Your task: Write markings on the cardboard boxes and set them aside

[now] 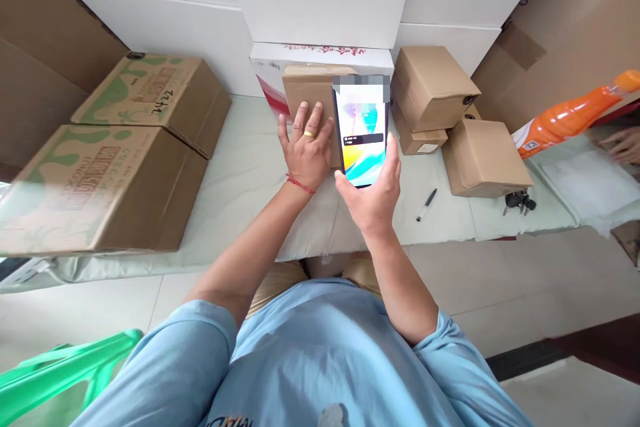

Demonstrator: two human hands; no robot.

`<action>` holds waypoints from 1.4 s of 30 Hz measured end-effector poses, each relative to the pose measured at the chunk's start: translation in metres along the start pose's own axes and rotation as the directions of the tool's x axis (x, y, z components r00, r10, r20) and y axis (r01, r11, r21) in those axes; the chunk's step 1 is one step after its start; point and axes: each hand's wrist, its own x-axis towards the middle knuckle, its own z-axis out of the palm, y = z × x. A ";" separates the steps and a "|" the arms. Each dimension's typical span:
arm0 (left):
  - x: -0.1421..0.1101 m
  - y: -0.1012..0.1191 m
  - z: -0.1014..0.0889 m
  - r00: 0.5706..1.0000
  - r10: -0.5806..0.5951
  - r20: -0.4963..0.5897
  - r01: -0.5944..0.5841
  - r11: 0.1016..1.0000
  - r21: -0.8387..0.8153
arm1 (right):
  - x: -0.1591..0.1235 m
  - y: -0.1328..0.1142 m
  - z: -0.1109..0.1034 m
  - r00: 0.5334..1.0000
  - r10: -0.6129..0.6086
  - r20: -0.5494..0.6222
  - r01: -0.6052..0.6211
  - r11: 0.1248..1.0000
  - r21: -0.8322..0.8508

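In my right hand (376, 190) is a smartphone (361, 159) with its lit screen facing me, fingers and thumb gripping its lower edges. My left hand (307, 150), fingers spread, lies on a brown cardboard box (305, 90) in the middle of the table. The phone covers the right part of that box. A ring and a red string bracelet are on the left hand and wrist. Right behind the box stands a white carton (270, 60) with red print.
Two brown cartons with green print (150, 193) stand at left. Small brown boxes (435, 87), a pen (427, 205), keys (520, 201) and an orange bottle (565, 119) are at right. Another person's hand (626, 145) shows at the right edge. A green stool (95, 357) stands lower left.
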 end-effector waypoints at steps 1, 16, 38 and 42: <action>-0.001 0.000 0.003 1.000 0.008 -0.022 -0.009 1.000 -0.013 | -0.001 0.000 0.001 1.000 -0.003 -0.007 0.002 1.000 -0.008; -0.015 0.004 0.022 0.999 -0.038 -0.035 0.036 0.997 -0.065 | -0.002 -0.004 0.001 0.996 -0.073 -0.059 0.072 0.997 -0.034; -0.032 -0.043 0.033 0.916 -0.215 -0.340 0.042 0.891 -0.452 | -0.053 0.106 -0.080 0.777 0.547 0.311 -0.218 0.697 -0.683; -0.031 -0.052 0.040 0.901 -0.402 -0.164 0.182 0.692 -0.698 | -0.024 0.111 -0.072 0.873 0.266 0.409 0.006 0.833 -0.553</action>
